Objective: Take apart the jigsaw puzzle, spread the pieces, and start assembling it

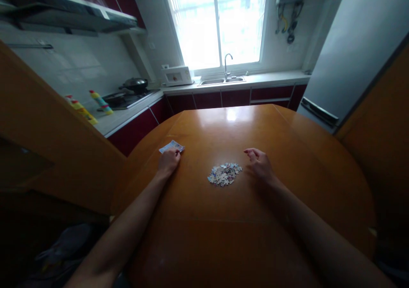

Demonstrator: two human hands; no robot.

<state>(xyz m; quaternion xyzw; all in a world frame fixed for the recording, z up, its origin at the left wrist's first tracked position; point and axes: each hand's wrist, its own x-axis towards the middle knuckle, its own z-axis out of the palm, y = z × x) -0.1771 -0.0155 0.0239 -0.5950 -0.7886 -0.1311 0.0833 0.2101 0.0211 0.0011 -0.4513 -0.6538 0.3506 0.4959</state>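
A loose pile of jigsaw puzzle pieces (225, 174) lies on the wooden table between my two hands. To its left, my left hand (169, 161) rests with curled fingers on the near edge of a small bluish-white printed sheet (171, 145). The fingers seem closed on that sheet, and they cover its lower right part. On the other side of the pile, my right hand (260, 163) is held just over the tabletop. Its fingers are loosely bent and slightly apart, pointing left, and nothing shows in them. Many pieces lie pale side up; some show colour.
The rounded wooden table (223, 237) fills the space before me. Beyond it are a sink (212, 82), a white microwave (177, 76) and a stove with a lidded pan (134, 84). Bottles (101, 102) stand on the left counter. A tall refrigerator (358, 53) is at the right.
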